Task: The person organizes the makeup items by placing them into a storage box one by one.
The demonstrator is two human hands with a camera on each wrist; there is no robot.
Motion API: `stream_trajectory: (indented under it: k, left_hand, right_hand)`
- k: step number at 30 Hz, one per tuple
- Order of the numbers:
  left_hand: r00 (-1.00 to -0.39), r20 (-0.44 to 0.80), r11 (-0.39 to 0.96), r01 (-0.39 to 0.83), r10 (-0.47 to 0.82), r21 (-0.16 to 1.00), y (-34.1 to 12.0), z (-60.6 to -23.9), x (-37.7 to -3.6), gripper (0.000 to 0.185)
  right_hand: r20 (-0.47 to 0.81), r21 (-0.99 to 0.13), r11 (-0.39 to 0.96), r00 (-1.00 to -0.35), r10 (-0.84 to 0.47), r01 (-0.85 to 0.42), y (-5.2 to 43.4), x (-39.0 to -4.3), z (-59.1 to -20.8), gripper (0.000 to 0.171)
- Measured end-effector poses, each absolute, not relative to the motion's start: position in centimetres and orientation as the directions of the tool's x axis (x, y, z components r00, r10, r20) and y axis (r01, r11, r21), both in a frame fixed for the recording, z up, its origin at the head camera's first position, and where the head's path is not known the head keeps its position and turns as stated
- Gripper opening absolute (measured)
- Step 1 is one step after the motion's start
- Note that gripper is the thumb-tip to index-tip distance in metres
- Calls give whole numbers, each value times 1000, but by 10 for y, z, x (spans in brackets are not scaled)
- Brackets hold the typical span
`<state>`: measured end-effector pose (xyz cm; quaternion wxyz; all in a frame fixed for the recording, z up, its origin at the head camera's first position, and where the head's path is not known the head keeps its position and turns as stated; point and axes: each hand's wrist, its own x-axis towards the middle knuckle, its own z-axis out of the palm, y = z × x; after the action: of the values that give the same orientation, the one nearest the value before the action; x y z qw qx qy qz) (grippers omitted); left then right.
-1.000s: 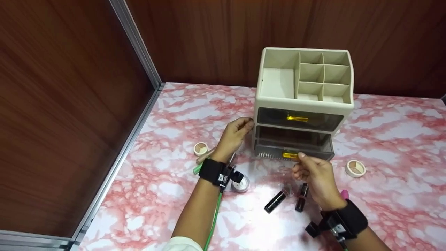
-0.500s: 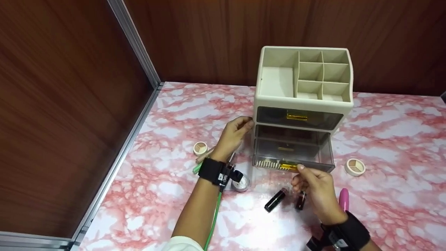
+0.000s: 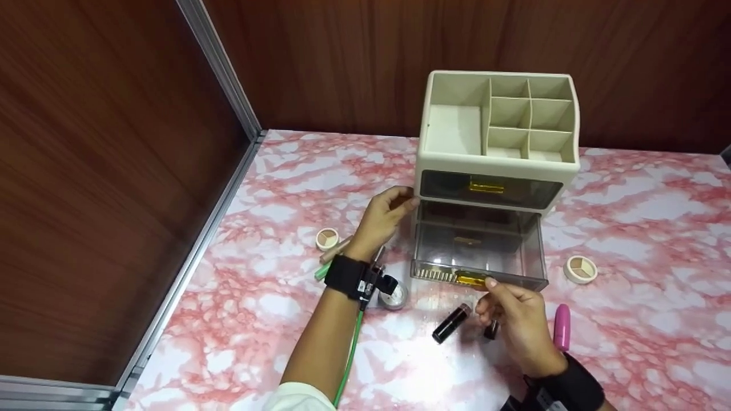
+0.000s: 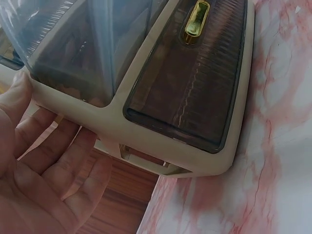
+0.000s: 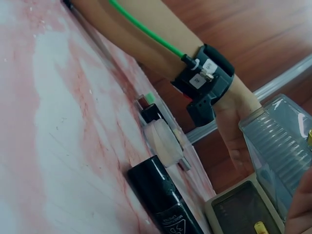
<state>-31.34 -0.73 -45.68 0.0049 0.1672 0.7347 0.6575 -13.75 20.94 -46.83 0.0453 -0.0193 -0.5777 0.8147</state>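
A person's right hand (image 3: 517, 319) pinches the gold handle (image 3: 471, 279) of the lower drawer (image 3: 474, 251) of a cream organizer (image 3: 497, 165), finger and thumb closed narrowly on the handle. The clear grey drawer stands pulled well out from the organizer's front, toward the person. The left hand (image 3: 382, 220) rests against the organizer's left side at the level of the two drawers, its fingers (image 4: 53, 170) lying nearly straight along the cream frame and its thumb (image 4: 14, 97) at the corner. The upper drawer (image 3: 491, 191), with its own gold handle, sits flush in the organizer.

Around the organizer on the pink marbled table (image 3: 228, 297): a black tube (image 3: 451, 323) lies just in front of the open drawer, beside the right hand; a second small dark tube (image 3: 491, 330) is partly hidden under that hand. A pink stick (image 3: 562, 327) lies in front and to the right. A round beige compact (image 3: 580, 269) sits to the right, another compact (image 3: 327, 239) to the left. A small silver pot (image 3: 395, 297) lies left of the drawer front, by the left wrist. Green and beige pencils (image 3: 328, 260) lie near the left compact.
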Motion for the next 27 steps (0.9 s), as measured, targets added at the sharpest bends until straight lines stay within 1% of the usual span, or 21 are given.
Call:
stream_trajectory:
  k: [9, 12, 15, 17, 19, 22, 25, 27]
  left_hand:
    - [-941, 208, 97, 241, 266, 966, -7, -456, -314, 30]
    - [-942, 207, 104, 241, 263, 965, -7, -456, -314, 30]
    - [-941, 212, 112, 248, 266, 962, -7, -457, -314, 30]
    - [-939, 212, 113, 250, 270, 962, -7, -457, -315, 30]
    - [-938, 214, 115, 252, 273, 961, -7, -457, -315, 29]
    - [-940, 209, 116, 247, 269, 962, -7, -457, -315, 29]
    - [-942, 209, 114, 245, 264, 963, -7, -459, -314, 29]
    - [-943, 206, 108, 240, 260, 965, -8, -460, -314, 28]
  right_hand:
    - [-29, -929, -371, -998, 59, 5, 209, -133, -474, 32]
    - [-31, -926, -377, -999, 23, 20, 210, -132, -475, 31]
    - [-9, -931, -360, -991, -134, 57, 217, -130, -473, 29]
    - [13, -953, -295, -967, -256, 65, 222, -127, -470, 29]
    - [42, -977, -211, -935, -353, 35, 226, -122, -466, 28]
    - [117, -990, -118, -912, -394, -76, 230, -114, -460, 24]
    - [226, -974, -111, -885, -406, -198, 235, -110, -454, 25]
    - [276, -961, -97, -871, -407, -259, 239, -107, -451, 29]
